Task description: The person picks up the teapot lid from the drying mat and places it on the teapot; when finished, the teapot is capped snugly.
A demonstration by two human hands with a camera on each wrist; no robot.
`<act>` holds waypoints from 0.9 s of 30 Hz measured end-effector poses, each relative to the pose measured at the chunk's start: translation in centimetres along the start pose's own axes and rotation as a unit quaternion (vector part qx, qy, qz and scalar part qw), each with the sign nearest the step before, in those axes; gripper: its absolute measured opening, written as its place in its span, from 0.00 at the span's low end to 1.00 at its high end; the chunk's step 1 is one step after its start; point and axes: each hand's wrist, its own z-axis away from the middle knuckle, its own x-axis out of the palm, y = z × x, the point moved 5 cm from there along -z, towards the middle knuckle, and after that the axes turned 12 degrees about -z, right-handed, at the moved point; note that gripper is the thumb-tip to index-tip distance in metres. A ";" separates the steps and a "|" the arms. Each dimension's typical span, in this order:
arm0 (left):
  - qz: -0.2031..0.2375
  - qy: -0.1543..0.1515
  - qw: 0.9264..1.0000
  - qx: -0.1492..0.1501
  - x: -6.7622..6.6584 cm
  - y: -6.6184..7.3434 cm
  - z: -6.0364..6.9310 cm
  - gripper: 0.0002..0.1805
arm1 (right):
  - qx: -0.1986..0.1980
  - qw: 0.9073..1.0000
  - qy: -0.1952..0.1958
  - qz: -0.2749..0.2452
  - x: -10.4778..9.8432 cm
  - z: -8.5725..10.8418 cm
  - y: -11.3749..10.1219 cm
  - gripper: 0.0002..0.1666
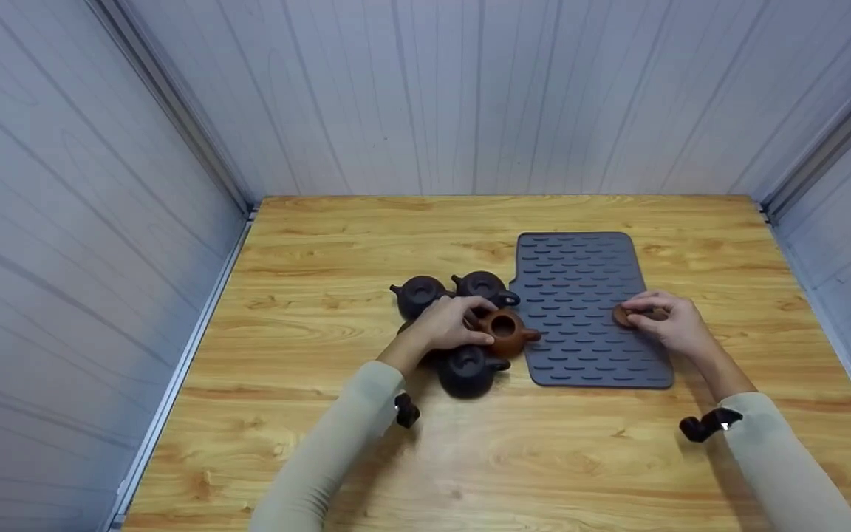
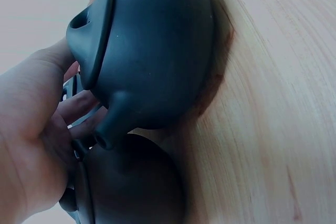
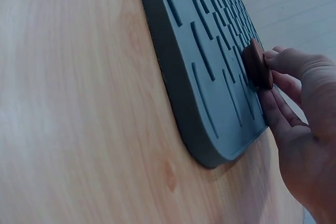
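A reddish-brown teapot (image 1: 508, 341) without its lid stands among dark teapots, its round opening up and spout to the right. My left hand (image 1: 449, 322) holds it from the left, thumb and fingers about its handle side. In the left wrist view a dark lidded teapot (image 2: 157, 51) hides most of those fingers. My right hand (image 1: 673, 325) pinches a brown teapot lid (image 1: 622, 315) between thumb and fingers, over the right part of the grey drying mat (image 1: 580, 310). Seen from the right wrist, the lid (image 3: 257, 65) is tilted on edge, close to the mat.
Near the left hand stand a dark teapot (image 1: 467, 377) in front and two more behind, one at left (image 1: 419, 297) and one beside the mat (image 1: 480, 285). Another is mostly hidden under the hand. All rest on a wooden table (image 1: 337, 251) with pale panel walls around.
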 end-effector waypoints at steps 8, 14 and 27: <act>0.004 -0.005 1.000 -0.005 -0.2 0.1 0.2 0.31 | 0.007 1.000 0.012 0.003 -0.2 -0.1 0.3 0.14; 0.002 -0.006 1.000 -0.007 -0.4 0.3 0.3 0.31 | 0.034 0.999 0.025 0.017 -0.8 -0.1 0.5 0.15; 0.008 0.003 1.000 0.003 0.2 -0.5 -0.2 0.30 | 0.035 0.999 0.026 -0.021 -0.4 0.2 -0.3 0.16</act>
